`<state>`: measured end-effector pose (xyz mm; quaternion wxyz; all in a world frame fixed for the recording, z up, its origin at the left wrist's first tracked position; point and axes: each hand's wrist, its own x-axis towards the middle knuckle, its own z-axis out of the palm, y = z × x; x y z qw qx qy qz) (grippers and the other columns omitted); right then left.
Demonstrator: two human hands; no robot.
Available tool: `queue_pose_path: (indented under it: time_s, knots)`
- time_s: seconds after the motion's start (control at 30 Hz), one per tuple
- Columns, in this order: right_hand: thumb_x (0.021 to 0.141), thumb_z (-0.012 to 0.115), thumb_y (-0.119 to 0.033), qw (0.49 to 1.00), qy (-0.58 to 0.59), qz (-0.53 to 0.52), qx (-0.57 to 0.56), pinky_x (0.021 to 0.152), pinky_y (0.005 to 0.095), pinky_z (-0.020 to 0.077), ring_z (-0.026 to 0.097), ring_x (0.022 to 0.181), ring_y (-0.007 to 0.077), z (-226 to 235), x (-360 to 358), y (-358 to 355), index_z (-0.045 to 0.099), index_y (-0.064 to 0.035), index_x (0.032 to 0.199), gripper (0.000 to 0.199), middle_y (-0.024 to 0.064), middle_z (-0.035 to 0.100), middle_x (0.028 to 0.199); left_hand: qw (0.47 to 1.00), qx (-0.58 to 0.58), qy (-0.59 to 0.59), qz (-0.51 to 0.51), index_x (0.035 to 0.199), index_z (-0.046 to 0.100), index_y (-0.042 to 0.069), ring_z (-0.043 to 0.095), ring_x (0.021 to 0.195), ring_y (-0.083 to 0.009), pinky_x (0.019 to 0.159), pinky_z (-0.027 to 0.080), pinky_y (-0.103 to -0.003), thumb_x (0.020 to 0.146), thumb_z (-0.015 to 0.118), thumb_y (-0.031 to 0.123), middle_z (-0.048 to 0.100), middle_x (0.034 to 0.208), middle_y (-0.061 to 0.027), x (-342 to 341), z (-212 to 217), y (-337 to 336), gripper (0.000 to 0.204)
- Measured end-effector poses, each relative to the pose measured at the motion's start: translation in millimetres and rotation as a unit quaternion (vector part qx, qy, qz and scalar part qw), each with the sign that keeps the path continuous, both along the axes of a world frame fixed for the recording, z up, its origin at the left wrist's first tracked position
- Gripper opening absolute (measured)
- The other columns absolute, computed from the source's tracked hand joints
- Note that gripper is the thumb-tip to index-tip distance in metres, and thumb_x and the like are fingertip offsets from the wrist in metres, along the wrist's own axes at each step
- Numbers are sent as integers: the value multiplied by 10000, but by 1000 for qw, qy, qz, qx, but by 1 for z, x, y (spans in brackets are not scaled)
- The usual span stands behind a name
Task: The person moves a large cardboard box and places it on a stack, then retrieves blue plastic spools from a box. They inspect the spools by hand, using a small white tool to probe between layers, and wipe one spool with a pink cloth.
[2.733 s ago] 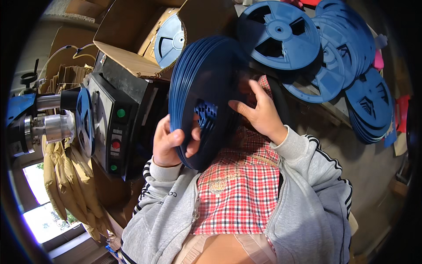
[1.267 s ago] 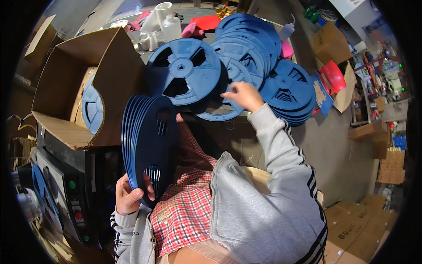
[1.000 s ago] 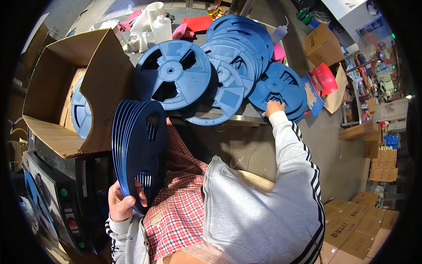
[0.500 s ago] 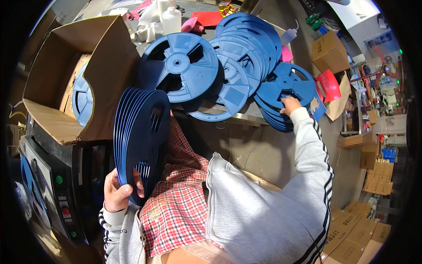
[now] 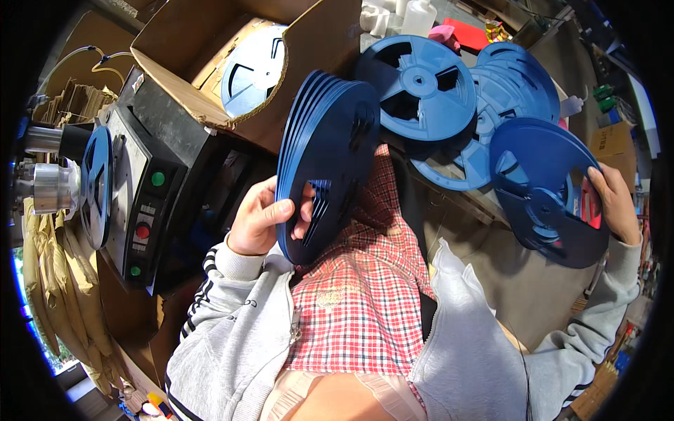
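A stack of several blue plastic reel discs (image 5: 347,140) is held on edge in front of me. My left hand (image 5: 260,217) grips its lower left side, with the thumb outside and the fingers through the cutouts. Over at the right, my right hand (image 5: 618,200) is closed on the rim of a single blue reel disc (image 5: 537,140), which hangs tilted. Behind that disc, partly hidden, lie overlapping blue discs (image 5: 519,77) on the table. Another pile of blue discs (image 5: 449,77) rests to their left.
A cardboard box (image 5: 309,42) with a blue disc inside stands at the far left. Beside it is a black machine (image 5: 158,189) with green and red buttons, a blue disc upright against its metal spindle (image 5: 53,186). A white bottle (image 5: 420,17) stands at the back.
My right hand has lifted a disc from the right-hand pile and moved outward with it. The view has swung left, bringing in the machine's spindle. My left hand keeps its stack.
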<state>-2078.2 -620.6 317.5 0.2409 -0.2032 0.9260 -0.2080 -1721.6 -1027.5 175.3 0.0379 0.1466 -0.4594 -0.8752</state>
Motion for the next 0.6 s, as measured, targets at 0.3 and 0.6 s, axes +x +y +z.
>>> queue_pose_path:
  time_s: [0.3, 0.6]
  knots:
    - [1026, 476, -327, 965, -179, 83, -173, 446, 194, 342, 418, 474, 42, -22, 48, -96, 599, -46, 937, 319, -24, 479, 605, 998, 17, 45, 39, 1159, 553, -46, 584, 623, -149, 578, 483, -250, 934, 638, 296, 637, 872, -98, 11, -11, -21, 418]
    - [1026, 504, -305, 945, -107, 243, -191, 400, 177, 305, 379, 438, 12, -16, 47, -153, 602, -42, 1038, 281, -51, 467, 576, 998, -11, 35, 52, 1170, 539, -45, 595, 653, -154, 583, 477, -249, 976, 559, 283, 646, 905, -116, 11, -9, -27, 382]
